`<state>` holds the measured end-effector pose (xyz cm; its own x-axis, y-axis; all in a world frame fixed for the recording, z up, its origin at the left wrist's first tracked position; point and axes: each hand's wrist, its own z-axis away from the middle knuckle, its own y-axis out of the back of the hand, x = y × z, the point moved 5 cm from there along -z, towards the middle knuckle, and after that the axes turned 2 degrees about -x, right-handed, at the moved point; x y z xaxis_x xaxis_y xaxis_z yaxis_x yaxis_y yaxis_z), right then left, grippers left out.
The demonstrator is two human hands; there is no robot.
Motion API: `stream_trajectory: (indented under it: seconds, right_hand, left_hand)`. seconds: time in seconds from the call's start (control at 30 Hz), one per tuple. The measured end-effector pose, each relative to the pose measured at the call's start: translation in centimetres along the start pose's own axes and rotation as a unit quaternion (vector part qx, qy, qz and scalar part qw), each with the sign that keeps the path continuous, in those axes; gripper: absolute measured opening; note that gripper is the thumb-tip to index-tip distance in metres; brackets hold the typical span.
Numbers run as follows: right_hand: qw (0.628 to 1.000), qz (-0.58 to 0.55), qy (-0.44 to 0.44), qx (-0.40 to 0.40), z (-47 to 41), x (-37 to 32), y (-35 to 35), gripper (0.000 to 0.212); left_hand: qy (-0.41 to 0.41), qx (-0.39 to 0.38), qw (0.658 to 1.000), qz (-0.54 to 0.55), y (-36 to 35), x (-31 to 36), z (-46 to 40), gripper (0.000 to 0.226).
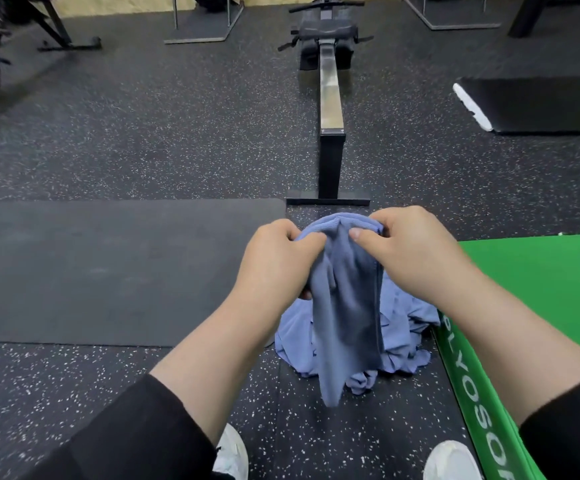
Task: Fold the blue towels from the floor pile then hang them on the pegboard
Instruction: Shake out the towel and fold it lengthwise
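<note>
- Hands meet at the top edge of a blue towel (pixel 345 306): the left hand (pixel 276 258) has its fingers curled into the cloth at the towel's left part, thumb pressed onto the fold.
- The right hand (pixel 416 251) grips the same top edge just beside the left, thumb on the front of the cloth and fingers curled over the back.
- Held up off the floor, the towel hangs in a narrow bunched strip, its lower tip dangling free above the floor (pixel 108 133).
- Directly under the held towel lies the floor pile (pixel 406 334) of crumpled blue towels, partly hidden behind the hanging strip.
- Touching the pile's right edge is a green mat (pixel 530 289) with white lettering along its near side.
- Left of the pile lies a dark mat (pixel 108 271), flat on the speckled floor.
- Beyond the pile stands a rowing machine (pixel 330 105), its rail running away from the pile and its foot bar near the towel's top edge.
- Nearer than the pile, two white shoes (pixel 233 455) show at the bottom of the view, with black sleeves (pixel 143 438) on both forearms.
</note>
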<state>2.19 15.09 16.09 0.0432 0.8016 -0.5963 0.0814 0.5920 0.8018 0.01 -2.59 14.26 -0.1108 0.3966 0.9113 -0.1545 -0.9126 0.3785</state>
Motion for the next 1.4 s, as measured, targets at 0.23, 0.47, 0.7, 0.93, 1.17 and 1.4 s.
stream_trajectory:
  seconds: [0.23,0.47,0.7,0.93,1.17,1.4]
  right_hand:
    - [0.999,0.032,0.0,0.011,0.6,-2.0,-0.3,0.038]
    - [0.998,-0.069,0.0,-0.005,1.2,-2.4,-0.6,0.034]
    - [0.97,-0.236,-0.037,-0.043,0.4,-0.8,-0.8,0.04]
    - [0.918,-0.383,-0.026,-0.098,1.1,-1.4,-1.7,0.042]
    - [0.953,-0.3,-0.04,-0.026,-0.8,1.1,-0.6,0.023]
    - [0.915,-0.396,-0.024,-0.069,-0.2,0.3,-1.5,0.018]
  left_hand:
    - [-0.023,0.056,0.998,-0.013,-1.4,1.6,0.4,0.023]
    - [-0.062,0.083,0.994,-0.013,-1.6,2.4,1.1,0.021]
    - [-0.193,0.043,0.975,-0.105,-2.6,3.2,2.6,0.017]
    - [-0.223,-0.004,0.96,-0.168,-2.8,3.2,2.0,0.026]
    - [-0.117,0.013,0.993,0.002,0.6,2.7,0.2,0.021]
    - [-0.094,-0.051,0.993,0.042,0.0,2.3,-0.4,0.005]
